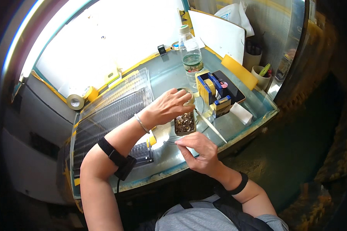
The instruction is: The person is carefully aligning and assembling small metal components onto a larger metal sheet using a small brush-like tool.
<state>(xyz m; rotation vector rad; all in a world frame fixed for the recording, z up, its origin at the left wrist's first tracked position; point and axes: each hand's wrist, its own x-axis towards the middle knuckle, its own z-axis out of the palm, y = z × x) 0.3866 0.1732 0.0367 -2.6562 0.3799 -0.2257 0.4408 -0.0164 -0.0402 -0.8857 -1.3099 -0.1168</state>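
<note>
My left hand reaches over the far end of a small oblong tray filled with tiny mixed brown, white and yellowish pieces. Its fingers curl down beside a round pale dish, their tips partly hidden. Just off the tray's near end is my right hand, thumb and forefinger brought together; anything between them is too small to make out. A white tapered stick lies to the right of the tray, slanting toward the table's front edge.
Clear ribbed trays cover the left of the glass-topped table. A blue tape dispenser, a dark phone-like slab and a folded white paper sit at right. Behind stands a plastic bottle. Tape rolls rest at left.
</note>
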